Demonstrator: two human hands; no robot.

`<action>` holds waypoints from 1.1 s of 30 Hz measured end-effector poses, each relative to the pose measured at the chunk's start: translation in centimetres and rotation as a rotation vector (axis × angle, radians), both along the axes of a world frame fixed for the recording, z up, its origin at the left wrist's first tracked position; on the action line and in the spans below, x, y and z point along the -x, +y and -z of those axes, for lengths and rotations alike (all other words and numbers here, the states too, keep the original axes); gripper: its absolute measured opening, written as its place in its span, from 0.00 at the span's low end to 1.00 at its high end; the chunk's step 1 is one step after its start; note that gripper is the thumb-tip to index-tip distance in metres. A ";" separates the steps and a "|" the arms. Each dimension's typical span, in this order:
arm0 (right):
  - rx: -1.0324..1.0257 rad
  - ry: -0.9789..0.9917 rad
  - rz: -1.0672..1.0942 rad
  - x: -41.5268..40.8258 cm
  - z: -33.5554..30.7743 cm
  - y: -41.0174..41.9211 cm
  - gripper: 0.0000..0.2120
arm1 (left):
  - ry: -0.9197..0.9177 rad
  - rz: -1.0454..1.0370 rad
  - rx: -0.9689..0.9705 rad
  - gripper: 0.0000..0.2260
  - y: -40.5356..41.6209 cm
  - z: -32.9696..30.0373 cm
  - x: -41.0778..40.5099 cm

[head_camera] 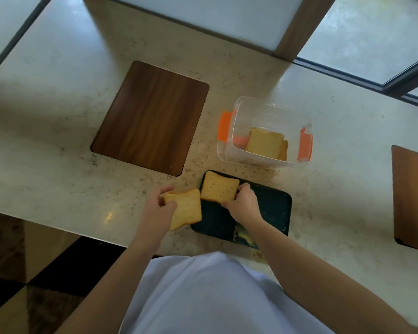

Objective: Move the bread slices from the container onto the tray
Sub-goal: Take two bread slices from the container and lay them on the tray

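On the counter [58, 116], the tray [275, 213] lies near the front edge, with the container [270, 112] just behind it and a board [150, 116] off to the far left of both. One bread slice [219, 189] sits on the tray's far-left corner, held at its right edge by the right hand [244, 203]. A second slice [187, 208], gripped by the left hand [158, 208], overlaps the tray's left edge, and more slices [264, 143] remain in the container, while another board [413, 196] lies at the far right.

Pale speckled stone counter [58, 112]. Lying on it: dark wood board [150, 116] at centre; clear container [263, 133] with orange clips right of the board; dark tray [270, 213] just below the container, near the front edge; second wood board [413, 196] at far right, cropped.
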State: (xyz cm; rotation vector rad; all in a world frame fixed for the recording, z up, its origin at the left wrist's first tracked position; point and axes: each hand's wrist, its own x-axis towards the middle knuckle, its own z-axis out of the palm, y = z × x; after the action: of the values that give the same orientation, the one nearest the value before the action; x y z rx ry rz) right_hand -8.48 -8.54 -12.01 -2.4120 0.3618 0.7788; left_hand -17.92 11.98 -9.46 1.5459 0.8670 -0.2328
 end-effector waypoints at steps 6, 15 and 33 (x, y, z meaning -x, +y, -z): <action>-0.009 0.001 0.017 -0.1 0.0 0.2 0.30 | 0.002 0.021 -0.016 0.17 0.0 0.2 -0.3; -0.144 -0.049 0.124 1.5 -0.5 -1.3 0.35 | -0.007 0.075 -0.047 0.16 -1.4 0.4 -0.5; -0.652 0.215 0.323 5.9 -2.0 -6.7 0.09 | 0.103 0.268 -0.094 0.10 -7.0 -0.6 -3.2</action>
State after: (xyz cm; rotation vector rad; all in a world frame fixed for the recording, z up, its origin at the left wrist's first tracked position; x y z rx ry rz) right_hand -14.35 -15.23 -10.02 -1.6214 0.4784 0.8478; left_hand -14.73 5.00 -8.82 1.7511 0.7571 -0.4746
